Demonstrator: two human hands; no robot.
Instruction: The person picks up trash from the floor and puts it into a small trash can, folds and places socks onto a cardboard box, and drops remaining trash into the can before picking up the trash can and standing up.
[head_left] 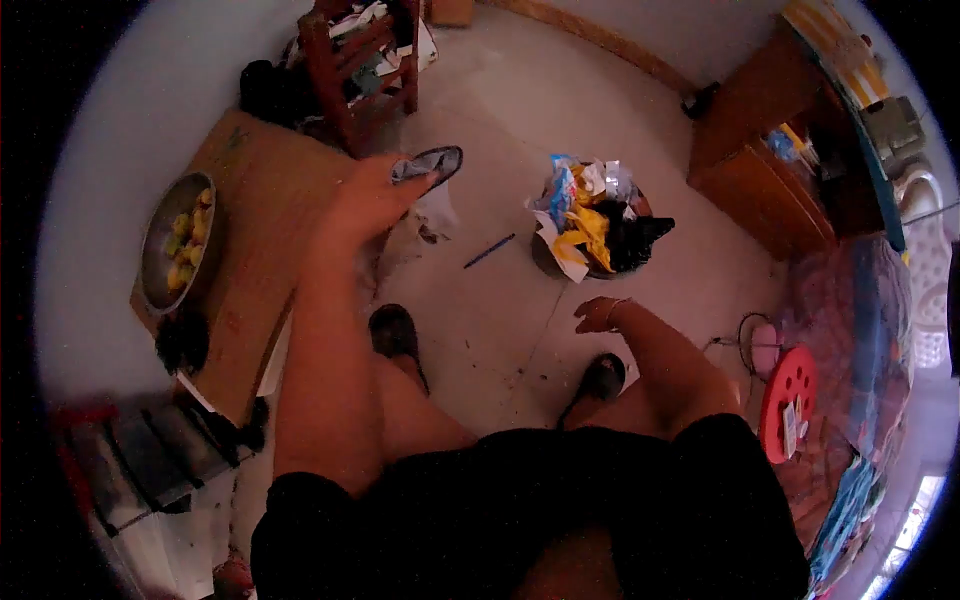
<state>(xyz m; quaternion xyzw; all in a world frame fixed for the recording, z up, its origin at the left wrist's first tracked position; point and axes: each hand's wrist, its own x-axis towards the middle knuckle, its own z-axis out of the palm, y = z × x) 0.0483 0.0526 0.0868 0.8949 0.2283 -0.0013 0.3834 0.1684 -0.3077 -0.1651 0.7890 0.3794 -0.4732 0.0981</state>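
The cardboard (265, 190) looked matt; at its left edge the bowl (155, 258) looked like dull metal. The cabinet (755, 205) looked wooden, the red disc (773, 408) like smooth plastic.

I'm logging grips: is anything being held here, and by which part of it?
The left hand holds a grey, dark-rimmed item by the end nearest the palm; the right hand appears empty.

No readable words, brands or numbers, faint marks on the cardboard (255, 190) at left too blurred to read, markings on the blue packet (562, 188) right of upper centre illegible.
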